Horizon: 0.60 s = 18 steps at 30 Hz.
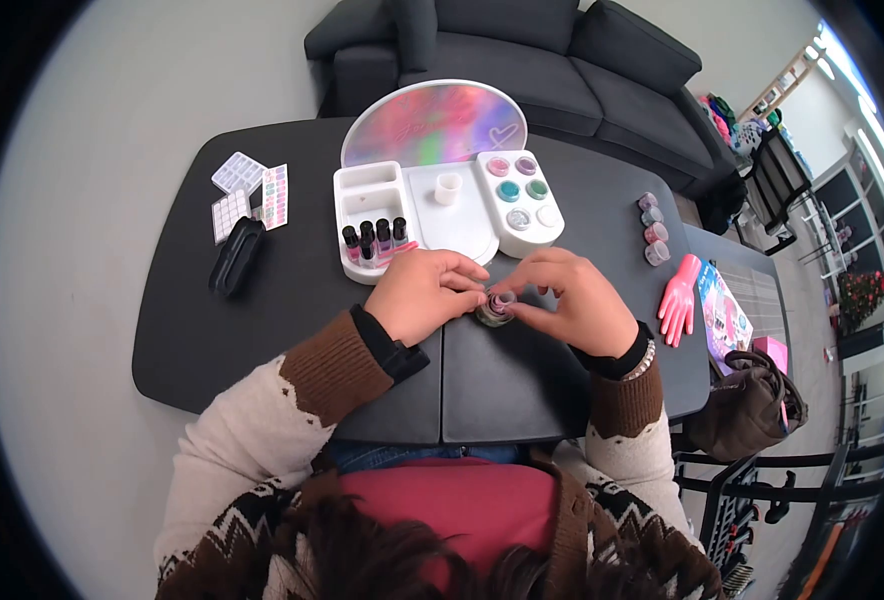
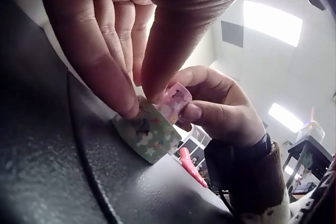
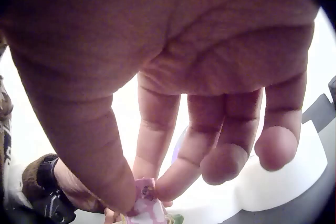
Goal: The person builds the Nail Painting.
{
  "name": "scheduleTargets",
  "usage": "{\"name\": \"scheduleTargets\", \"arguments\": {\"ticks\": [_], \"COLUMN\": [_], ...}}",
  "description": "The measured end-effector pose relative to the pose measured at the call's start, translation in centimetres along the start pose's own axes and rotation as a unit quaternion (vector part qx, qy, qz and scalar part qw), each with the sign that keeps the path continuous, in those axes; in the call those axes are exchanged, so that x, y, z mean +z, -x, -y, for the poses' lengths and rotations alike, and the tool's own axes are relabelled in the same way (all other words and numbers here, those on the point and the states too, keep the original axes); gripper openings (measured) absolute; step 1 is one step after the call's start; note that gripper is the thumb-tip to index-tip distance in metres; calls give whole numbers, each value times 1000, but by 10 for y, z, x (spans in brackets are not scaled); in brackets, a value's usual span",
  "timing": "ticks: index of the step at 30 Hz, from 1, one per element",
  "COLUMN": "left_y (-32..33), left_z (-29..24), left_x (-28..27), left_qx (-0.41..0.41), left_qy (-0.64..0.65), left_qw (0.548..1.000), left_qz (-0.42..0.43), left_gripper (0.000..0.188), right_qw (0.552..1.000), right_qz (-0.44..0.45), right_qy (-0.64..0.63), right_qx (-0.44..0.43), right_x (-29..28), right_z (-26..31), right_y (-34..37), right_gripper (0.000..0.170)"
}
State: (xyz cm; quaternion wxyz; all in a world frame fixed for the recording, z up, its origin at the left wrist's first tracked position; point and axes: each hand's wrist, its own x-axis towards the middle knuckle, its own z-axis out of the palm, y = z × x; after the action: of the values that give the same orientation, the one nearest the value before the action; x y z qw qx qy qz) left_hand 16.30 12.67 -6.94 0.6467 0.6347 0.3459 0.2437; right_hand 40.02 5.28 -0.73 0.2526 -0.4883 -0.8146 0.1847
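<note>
On the table in front of the body, a green patterned roll or band (image 2: 149,134) with pale stars stands on the dark surface. My left hand (image 1: 424,293) pinches its top edge between thumb and forefinger. A smaller pink patterned roll (image 2: 174,101) sits at the green one's upper edge, overlapping it in the left wrist view. My right hand (image 1: 584,305) pinches this pink roll (image 3: 144,198) between thumb and fingertips, while its other fingers hang bent above. Both hands meet just in front of a white vanity-style station (image 1: 467,262).
The station holds several nail polish bottles (image 1: 367,245), a white cup (image 1: 448,189) and glitter pots (image 1: 508,191). Left lie a black case (image 1: 237,257) and sticker sheets (image 1: 275,196). Right are small pots (image 1: 656,233), a pink model hand (image 1: 679,300) and a brown bag (image 1: 752,405).
</note>
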Motion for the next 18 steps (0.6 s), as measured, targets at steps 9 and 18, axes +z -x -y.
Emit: {"name": "scheduleTargets", "arguments": {"ticks": [9, 18], "left_y": [-1, 1], "left_z": [4, 1], "left_x": [0, 1], "left_qx": [16, 15], "left_qy": [10, -11], "left_qw": [1000, 1000], "left_qz": [22, 5], "left_gripper": [30, 31], "right_qw": [997, 996], "right_qz": [23, 36], "right_qy": [4, -3], "right_qx": [70, 76], "right_x": [9, 7], "right_z": [4, 8], "right_y": [-4, -3], "right_gripper": [21, 21]}}
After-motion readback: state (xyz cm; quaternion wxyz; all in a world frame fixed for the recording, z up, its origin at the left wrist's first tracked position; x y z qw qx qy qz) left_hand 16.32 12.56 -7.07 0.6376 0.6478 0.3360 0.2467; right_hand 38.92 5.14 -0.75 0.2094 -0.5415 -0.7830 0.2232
